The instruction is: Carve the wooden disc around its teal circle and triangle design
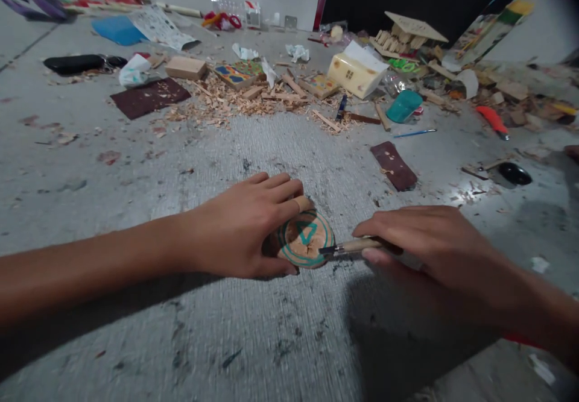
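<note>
- Right hand (420, 239) is gripping a carving knife (357, 245), blade (326, 250) reaching over the wooden disc (296, 246)!
- Left hand (262, 221) is clasping that disc's left side, down on the grey surface (253, 342).
- Beyond, wood shavings (226, 105) are lying scattered.

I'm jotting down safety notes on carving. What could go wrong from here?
The carving tool in the right hand points toward the left hand; a slip across the wooden disc could cut its bare fingers or thumb.

Only the left hand appears to steady the disc, so it might twist or slide under pressure.

The blade overlaps the green rings near the disc's edge, so a stray stroke might scratch them.
</note>
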Available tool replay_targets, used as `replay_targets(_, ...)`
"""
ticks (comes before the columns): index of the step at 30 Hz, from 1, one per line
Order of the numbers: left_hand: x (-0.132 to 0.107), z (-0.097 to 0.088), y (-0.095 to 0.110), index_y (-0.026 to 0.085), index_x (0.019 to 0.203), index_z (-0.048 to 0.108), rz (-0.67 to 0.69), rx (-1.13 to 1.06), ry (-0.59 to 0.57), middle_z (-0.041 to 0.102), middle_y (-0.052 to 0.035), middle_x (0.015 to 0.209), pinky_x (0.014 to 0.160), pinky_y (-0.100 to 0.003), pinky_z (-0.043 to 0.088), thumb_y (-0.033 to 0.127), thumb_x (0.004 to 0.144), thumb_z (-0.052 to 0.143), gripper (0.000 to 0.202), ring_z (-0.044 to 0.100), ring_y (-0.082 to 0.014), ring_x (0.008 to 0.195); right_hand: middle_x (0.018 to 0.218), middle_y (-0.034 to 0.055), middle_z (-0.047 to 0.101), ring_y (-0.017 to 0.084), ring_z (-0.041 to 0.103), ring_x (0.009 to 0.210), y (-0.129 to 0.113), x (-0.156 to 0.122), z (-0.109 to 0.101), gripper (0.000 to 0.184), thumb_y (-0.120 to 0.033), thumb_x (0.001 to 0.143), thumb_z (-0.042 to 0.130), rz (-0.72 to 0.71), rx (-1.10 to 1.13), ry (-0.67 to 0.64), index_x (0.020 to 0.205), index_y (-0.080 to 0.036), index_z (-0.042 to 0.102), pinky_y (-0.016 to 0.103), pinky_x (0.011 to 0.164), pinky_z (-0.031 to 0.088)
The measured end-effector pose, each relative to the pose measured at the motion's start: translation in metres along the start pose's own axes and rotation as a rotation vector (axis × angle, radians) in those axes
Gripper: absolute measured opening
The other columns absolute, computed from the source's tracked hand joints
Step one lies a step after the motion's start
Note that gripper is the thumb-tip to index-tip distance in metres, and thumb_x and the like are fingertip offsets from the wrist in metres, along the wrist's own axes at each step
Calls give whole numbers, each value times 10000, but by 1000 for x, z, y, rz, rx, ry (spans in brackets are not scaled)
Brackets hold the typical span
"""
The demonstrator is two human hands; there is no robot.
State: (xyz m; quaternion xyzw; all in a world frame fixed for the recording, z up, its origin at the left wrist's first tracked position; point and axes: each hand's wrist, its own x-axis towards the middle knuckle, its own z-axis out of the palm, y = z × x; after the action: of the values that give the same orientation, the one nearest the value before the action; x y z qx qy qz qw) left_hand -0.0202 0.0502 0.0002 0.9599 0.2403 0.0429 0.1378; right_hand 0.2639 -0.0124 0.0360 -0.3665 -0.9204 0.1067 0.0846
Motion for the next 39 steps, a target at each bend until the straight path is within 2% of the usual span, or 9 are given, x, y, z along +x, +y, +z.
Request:
replay_targets(5,2,3,-2,174,1289,595,-2,-19,37,615,-102,1207,910,-433,437,630,802,759,687,572,-304,1095,746,-8,704,169,633,662,-1,11,0,316,-315,1107,463,-36,-56,-69,994,-216,741,317,651,363)
replay_targets(11,2,5,-2,176,1289,602,-12,-29,40,609,-94,1208,914,-439,436,599,783,780,683,563,-306,1108,767,-4,711,159,627,674,0,20,-1,292,-317,1101,512,-84,-63,-21,1012,-203,766,313,654,356)
replay_targets(16,1,5,-2,176,1299,600,-17,-28,34,608,-93,1197,916,-445,440,604,787,776,690,558,-308,1104,667,-31,621,142,520,575,4,23,-5,269,-275,1076,532,-166,-148,-46,973,-221,775,335,609,285)
replay_targets(23,1,5,-3,180,1305,589,0,-35,29,603,-99,1212,921,-447,438,603,799,764,682,549,-308,1109,684,-30,646,150,531,594,4,24,-14,250,-266,1042,561,-153,-139,-3,853,-223,719,337,625,317)
replay_targets(26,1,5,-5,184,1307,586,5,-38,39,602,-96,1211,918,-450,439,615,807,758,682,551,-305,1099,695,-27,650,147,548,610,4,27,-8,263,-275,1047,562,-162,-72,10,816,-219,676,332,636,330)
replay_targets(31,0,9,-6,163,1280,601,3,-89,77,612,-98,1181,897,-443,456,591,793,778,672,570,-300,1079,878,-10,715,138,636,746,9,29,6,179,-299,1108,494,-91,123,89,1068,-206,641,281,684,401)
replay_targets(34,0,11,-4,124,1227,622,-22,-139,142,617,-116,1161,883,-435,464,555,745,809,674,587,-304,1071,863,-29,671,122,602,715,12,31,21,103,-323,1069,564,-63,268,147,1063,-220,567,253,645,402)
replay_targets(37,1,11,0,104,1191,626,-41,-135,218,611,-130,1157,861,-423,459,518,705,809,665,604,-307,1060,860,-25,687,126,608,709,12,34,41,59,-241,993,598,-142,350,187,1038,-228,563,261,656,412)
replay_targets(39,1,11,3,105,1175,620,-45,-132,247,611,-129,1162,848,-411,452,504,706,794,640,617,-298,1049,875,-20,721,127,621,714,12,37,52,130,-162,947,567,-208,339,211,1059,-224,587,272,685,419)
